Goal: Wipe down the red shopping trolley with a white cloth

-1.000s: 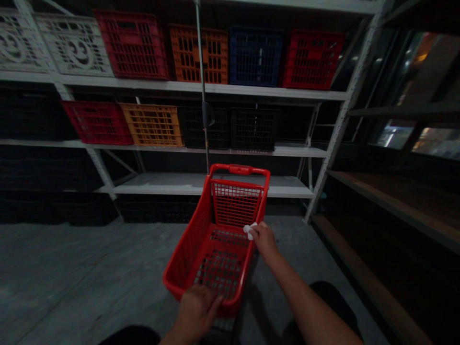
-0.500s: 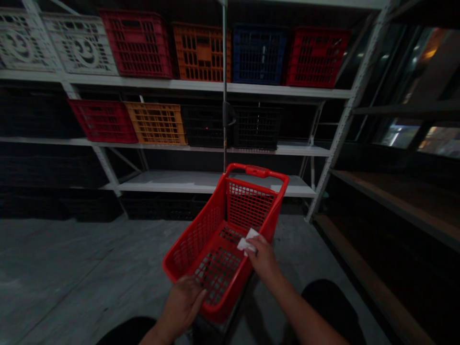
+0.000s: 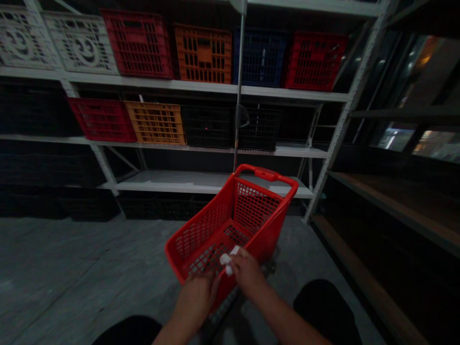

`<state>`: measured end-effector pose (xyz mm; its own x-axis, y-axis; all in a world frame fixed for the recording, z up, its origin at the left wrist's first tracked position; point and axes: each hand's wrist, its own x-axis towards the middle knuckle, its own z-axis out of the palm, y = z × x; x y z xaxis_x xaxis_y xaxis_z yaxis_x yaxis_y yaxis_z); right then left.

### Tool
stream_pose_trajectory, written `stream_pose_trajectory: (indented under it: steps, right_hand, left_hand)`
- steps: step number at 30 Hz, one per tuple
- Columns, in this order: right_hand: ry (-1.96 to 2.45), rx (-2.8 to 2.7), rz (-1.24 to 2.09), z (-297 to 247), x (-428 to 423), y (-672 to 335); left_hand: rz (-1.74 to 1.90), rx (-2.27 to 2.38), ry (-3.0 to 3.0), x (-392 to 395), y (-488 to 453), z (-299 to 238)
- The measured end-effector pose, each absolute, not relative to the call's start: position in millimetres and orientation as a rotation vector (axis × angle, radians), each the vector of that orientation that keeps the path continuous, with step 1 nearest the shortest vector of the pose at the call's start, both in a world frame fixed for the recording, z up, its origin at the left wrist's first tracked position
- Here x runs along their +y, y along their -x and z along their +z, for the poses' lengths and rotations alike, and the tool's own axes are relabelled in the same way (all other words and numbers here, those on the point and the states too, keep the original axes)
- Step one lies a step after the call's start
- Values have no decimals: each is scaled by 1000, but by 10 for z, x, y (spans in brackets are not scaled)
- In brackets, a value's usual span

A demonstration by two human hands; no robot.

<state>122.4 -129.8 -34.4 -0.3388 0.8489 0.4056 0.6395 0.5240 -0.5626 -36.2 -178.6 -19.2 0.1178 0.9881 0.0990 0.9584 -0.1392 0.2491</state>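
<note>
A red plastic shopping cart (image 3: 206,225) with grid-like walls stands in front of me, its handle toward the shelves. My left hand (image 3: 197,294) is closed over the cart's near rim, its fingers partly hidden beyond the edge. Pinched in my right hand (image 3: 247,272) is a crumpled white tissue (image 3: 227,260), held against the cart's near right rim, just right of my left hand. Whether the tissue is paper or cloth I cannot tell.
Behind the cart, white metal shelves (image 3: 172,179) hold several plastic crates, among them an orange crate (image 3: 204,53) and a yellow crate (image 3: 156,122). A thin pole (image 3: 240,72) rises by the cart handle. Brown shelving (image 3: 377,196) runs along my right.
My right hand has slid the tissue along the rim, nearer to me and to the left. The cart has turned a little, its handle swinging right. My left hand stays on the rim.
</note>
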Motion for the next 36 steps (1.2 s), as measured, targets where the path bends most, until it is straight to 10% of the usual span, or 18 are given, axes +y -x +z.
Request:
stream_pose_trajectory:
  steps: [36]
  right_hand:
    - [1273, -2053, 106, -240, -722, -1570]
  left_hand:
    - [401, 2184, -2402, -1590, 498, -552]
